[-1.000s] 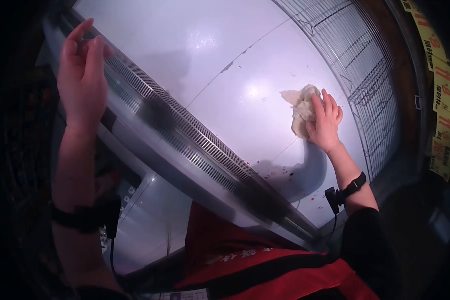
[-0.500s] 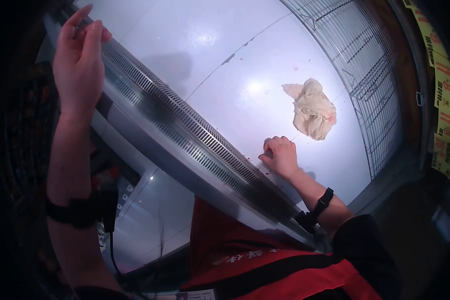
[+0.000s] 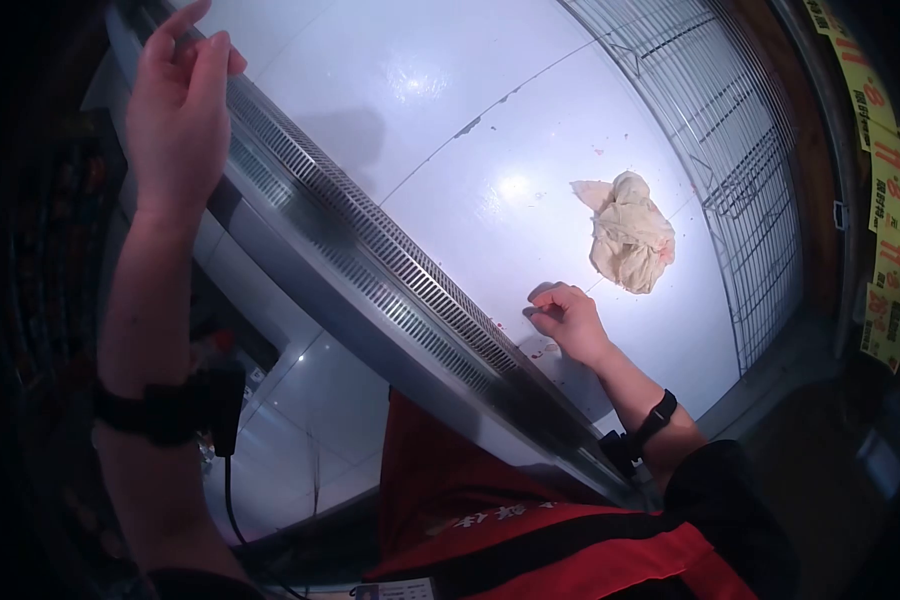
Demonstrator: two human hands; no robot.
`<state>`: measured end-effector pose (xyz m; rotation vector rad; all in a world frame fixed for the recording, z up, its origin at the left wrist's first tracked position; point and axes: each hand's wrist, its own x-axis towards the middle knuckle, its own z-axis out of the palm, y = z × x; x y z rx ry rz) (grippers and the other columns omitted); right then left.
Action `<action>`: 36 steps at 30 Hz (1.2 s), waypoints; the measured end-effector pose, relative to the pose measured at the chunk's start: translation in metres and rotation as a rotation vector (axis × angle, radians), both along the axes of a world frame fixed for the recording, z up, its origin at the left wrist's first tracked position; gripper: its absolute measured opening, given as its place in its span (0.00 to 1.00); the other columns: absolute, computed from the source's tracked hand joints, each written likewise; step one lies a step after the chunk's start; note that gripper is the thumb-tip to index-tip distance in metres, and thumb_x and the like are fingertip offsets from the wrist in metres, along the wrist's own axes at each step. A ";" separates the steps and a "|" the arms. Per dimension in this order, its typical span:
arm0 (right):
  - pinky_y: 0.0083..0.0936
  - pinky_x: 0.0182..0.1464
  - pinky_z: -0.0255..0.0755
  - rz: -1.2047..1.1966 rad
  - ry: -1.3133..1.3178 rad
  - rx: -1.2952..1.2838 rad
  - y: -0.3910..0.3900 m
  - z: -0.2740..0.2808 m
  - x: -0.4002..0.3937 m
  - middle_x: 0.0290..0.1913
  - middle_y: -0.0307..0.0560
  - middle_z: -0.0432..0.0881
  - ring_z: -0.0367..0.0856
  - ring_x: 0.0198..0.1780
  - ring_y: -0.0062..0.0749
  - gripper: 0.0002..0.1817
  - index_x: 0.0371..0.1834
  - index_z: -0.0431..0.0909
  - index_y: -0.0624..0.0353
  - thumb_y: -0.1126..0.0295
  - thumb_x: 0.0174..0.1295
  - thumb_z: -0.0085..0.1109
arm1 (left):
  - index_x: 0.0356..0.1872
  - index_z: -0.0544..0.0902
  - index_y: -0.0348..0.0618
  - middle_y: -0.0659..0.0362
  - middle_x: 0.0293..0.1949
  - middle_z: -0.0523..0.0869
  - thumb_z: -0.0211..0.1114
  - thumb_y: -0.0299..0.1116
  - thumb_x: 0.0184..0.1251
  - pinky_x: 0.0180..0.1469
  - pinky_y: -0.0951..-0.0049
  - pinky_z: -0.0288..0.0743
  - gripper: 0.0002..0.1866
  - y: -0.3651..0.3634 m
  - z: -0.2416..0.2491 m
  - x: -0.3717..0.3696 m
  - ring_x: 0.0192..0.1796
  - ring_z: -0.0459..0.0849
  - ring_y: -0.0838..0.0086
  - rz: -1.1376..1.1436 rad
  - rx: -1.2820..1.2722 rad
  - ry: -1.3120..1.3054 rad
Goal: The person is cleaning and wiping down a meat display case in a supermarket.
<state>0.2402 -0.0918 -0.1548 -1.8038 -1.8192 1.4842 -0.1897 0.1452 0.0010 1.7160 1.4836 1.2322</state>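
A crumpled cream cloth (image 3: 632, 240) with a pinkish patch lies on the white counter surface (image 3: 440, 190). My right hand (image 3: 572, 325) is low over the counter, below and left of the cloth and apart from it. Its fingers are curled in, with thumb and fingertips close together; a tiny reddish bit shows near the tips, but I cannot make out what it is. My left hand (image 3: 180, 120) is raised at the upper left, above the slotted metal edge (image 3: 370, 215). Its index finger stretches out, the others bend loosely, and nothing shows in it.
A wire rack (image 3: 735, 170) borders the counter's far right side. Yellow price labels (image 3: 885, 170) hang beyond it. Small reddish specks dot the counter near my right hand. A black cable (image 3: 228, 500) hangs from the band on my left forearm.
The view has shifted slightly, so the counter and cloth appear a little lower. My right hand has moved slightly and its fingers remain curled. My left hand keeps much the same pose.
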 end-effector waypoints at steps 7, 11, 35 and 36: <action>0.21 0.49 0.71 -0.321 0.404 -0.275 0.026 0.045 -0.004 0.39 0.34 0.80 0.74 0.42 0.18 0.12 0.43 0.81 0.60 0.71 0.59 0.73 | 0.64 0.74 0.38 0.64 0.34 0.82 0.56 0.30 0.79 0.47 0.83 0.69 0.17 -0.002 0.008 0.011 0.41 0.78 0.85 0.054 -0.052 0.048; 0.21 0.55 0.68 -0.223 0.487 -0.036 0.067 0.097 -0.027 0.43 0.34 0.80 0.74 0.47 0.19 0.16 0.46 0.80 0.58 0.70 0.58 0.74 | 0.58 0.78 0.41 0.62 0.36 0.84 0.56 0.28 0.77 0.41 0.81 0.73 0.13 -0.033 0.031 0.058 0.37 0.79 0.83 -0.116 -0.161 0.012; 0.22 0.58 0.65 -0.260 0.610 0.178 0.124 0.165 -0.082 0.49 0.38 0.81 0.73 0.50 0.21 0.22 0.57 0.74 0.58 0.75 0.58 0.66 | 0.61 0.72 0.36 0.54 0.43 0.84 0.50 0.23 0.77 0.53 0.72 0.77 0.15 -0.084 0.054 0.124 0.44 0.81 0.75 -0.313 -0.996 -0.806; 0.22 0.58 0.65 -0.288 0.606 0.174 0.120 0.159 -0.075 0.50 0.39 0.81 0.74 0.50 0.22 0.22 0.57 0.74 0.58 0.75 0.58 0.67 | 0.61 0.73 0.37 0.55 0.41 0.83 0.51 0.23 0.77 0.51 0.71 0.76 0.15 -0.084 0.054 0.121 0.43 0.80 0.75 -0.297 -0.980 -0.797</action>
